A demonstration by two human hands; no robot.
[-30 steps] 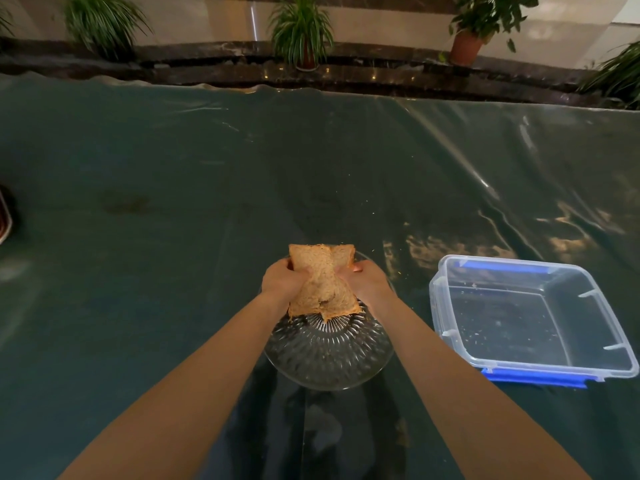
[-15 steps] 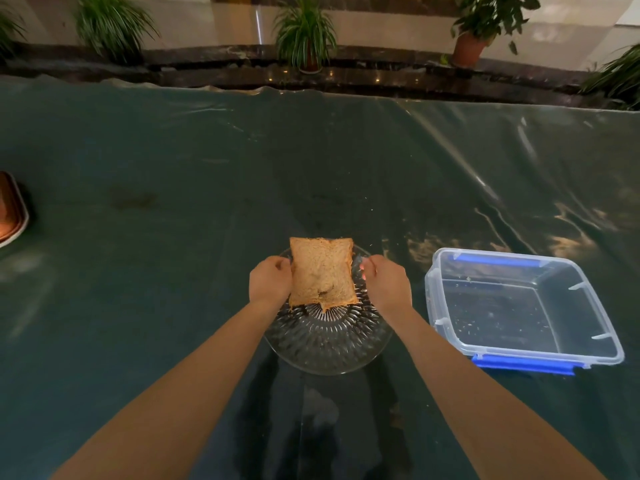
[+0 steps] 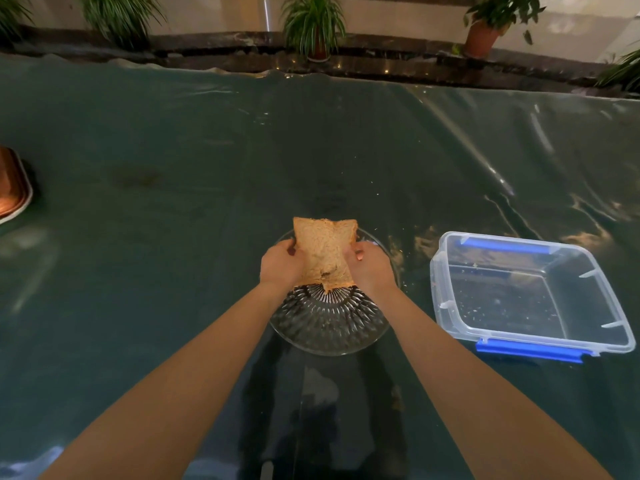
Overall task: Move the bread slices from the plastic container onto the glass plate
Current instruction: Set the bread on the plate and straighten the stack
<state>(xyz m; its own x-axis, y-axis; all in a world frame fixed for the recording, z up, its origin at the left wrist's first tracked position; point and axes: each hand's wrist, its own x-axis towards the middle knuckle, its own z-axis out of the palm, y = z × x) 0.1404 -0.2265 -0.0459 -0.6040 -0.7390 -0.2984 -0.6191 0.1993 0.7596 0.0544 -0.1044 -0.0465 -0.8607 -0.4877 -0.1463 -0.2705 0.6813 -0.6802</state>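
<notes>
- Now both hands pinch the bread slice again: left hand point(image 3: 281, 265) on its left edge, right hand point(image 3: 372, 268) on its right; half a second ago they were just off it.
- Slice point(image 3: 323, 254) tilts over the far half of the glass plate point(image 3: 329, 327).
- Plastic container point(image 3: 530, 292) sits right of the plate, only crumbs inside, on the green table cover point(image 3: 173, 202).

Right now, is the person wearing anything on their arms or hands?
No. Both forearms are bare up to the picture's edge, with no sleeves, gloves, watch or bracelets visible. The left hand and right hand show no rings; one right fingernail looks pinkish.
</notes>
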